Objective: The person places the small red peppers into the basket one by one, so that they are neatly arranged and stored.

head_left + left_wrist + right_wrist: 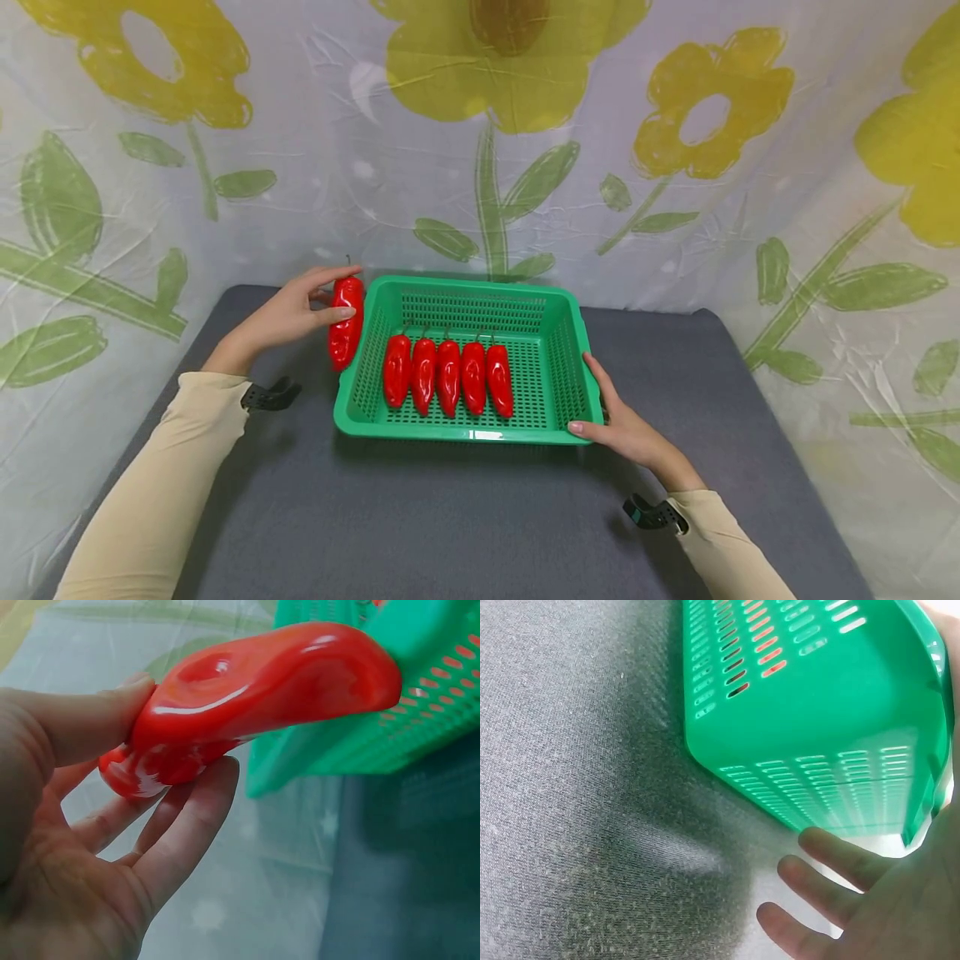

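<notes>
While our left hand [288, 317] holds a red pepper [346, 323] just outside the left wall of the green basket [570, 375], the fingers [187, 825] and thumb pinch it around its fat end, thumb above and fingers curled beneath. We carry the pepper nearly upright, its long axis running from the stem at the top down to the tip, and it sits at the far left corner of the basket, level with the rim. Our left hand is plainly the nearer one to it. Inside the basket five more peppers [448, 377] lie side by side in a row, each with its stem far and its tip near. Open floor shows to the left of that row, on the side of the held pepper. Our right hand [626, 429] rests against the basket's near right corner, fingers straight along the wall, thumb at the rim. The basket stands on the grey bench [450, 517].
</notes>
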The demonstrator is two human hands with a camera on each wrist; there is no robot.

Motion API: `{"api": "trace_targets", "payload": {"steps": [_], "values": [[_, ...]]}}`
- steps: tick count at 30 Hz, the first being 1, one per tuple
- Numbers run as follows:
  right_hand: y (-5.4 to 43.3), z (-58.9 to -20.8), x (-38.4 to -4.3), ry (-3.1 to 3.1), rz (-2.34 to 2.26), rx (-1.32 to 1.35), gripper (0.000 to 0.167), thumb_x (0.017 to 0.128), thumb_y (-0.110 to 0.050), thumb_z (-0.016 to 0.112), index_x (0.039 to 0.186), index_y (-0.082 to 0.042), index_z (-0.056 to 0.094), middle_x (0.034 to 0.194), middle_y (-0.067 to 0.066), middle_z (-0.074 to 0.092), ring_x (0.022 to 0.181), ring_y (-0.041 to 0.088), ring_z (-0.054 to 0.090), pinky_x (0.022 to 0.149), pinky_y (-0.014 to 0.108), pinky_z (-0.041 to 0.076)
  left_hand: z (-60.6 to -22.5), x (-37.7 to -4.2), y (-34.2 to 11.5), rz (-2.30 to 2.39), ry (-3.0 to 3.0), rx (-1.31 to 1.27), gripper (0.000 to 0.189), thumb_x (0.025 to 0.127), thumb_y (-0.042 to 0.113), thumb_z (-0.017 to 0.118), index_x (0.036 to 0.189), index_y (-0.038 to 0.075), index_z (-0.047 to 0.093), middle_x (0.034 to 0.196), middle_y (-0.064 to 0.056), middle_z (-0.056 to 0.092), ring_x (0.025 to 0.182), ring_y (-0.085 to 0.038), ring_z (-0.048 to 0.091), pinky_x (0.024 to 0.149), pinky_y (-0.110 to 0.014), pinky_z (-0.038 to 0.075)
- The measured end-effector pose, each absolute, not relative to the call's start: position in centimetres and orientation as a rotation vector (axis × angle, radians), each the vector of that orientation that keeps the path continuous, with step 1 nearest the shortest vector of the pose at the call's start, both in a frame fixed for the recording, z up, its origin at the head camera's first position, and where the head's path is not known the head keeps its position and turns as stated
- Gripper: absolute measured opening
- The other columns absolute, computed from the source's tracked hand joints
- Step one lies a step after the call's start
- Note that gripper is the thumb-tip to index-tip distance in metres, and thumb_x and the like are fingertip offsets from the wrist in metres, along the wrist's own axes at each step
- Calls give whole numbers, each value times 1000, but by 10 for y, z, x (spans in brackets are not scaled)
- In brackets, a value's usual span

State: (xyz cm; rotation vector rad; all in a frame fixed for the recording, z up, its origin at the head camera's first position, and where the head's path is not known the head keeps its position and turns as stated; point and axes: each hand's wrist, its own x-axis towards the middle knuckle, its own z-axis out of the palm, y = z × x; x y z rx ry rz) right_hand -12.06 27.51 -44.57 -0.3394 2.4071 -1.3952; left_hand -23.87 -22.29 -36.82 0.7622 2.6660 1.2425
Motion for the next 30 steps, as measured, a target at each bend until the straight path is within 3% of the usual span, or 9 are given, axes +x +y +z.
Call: {"api": "trace_targets", "payload": {"steps": [16, 24, 30], "values": [[276, -444, -120, 2415, -1381, -337, 105, 90, -34, 71, 156, -43, -10, 164, 25, 3, 135, 48, 44, 96, 49, 49, -363, -247, -188, 1268, 2611, 862, 61, 93, 12, 66, 150, 7, 42, 142, -20, 49, 127, -35, 47, 105, -58, 43], [276, -446, -120, 2421, -1375, -328, 105, 90, -34, 71, 155, -45, -11, 164, 24, 1, 136, 50, 43, 95, 51, 49, -365, -250, -170, 1282, 2595, 860, 60, 94, 14, 67, 149, 13, 44, 146, -17, 47, 132, -34, 45, 105, -58, 43], [275, -446, -120, 2416, -1380, -318, 105, 90, -35, 71, 155, -45, -11, 164, 25, 2, 136, 50, 43, 94, 50, 50, -369, -251, -155, 1287, 2585, 832, 58, 93, 16, 68, 147, 16, 47, 151, -13, 47, 123, -37, 54, 96, -55, 51]]}}
